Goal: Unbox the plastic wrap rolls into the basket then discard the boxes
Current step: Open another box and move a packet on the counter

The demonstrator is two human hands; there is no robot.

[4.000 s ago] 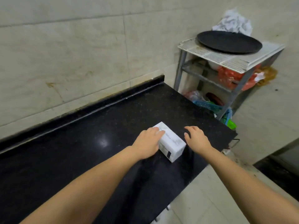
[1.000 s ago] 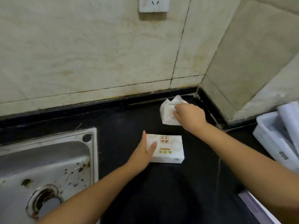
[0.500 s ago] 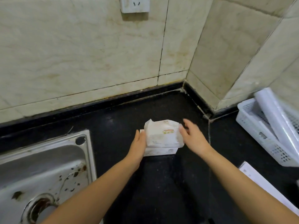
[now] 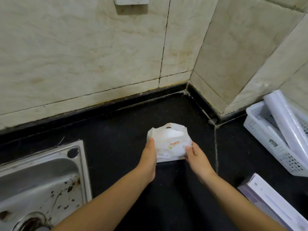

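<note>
Two white tissue packs (image 4: 170, 145) are stacked on the black counter (image 4: 116, 130), the upper one soft and crumpled. My left hand (image 4: 149, 157) presses the stack's left side and my right hand (image 4: 195, 157) grips its right side. At the right edge a white perforated basket (image 4: 266, 140) holds a plastic wrap roll (image 4: 286, 120) leaning out of it. A long white plastic wrap box (image 4: 273, 202) lies at the lower right of the counter.
A stainless steel sink (image 4: 38, 185) with a stained basin sits at the lower left. Tiled walls meet in a corner behind the stack. A white wall socket (image 4: 131, 0) is at the top edge.
Both hands have closed in on the stacked tissue packs and now grip them from both sides. The view has shifted slightly left and nearer.
</note>
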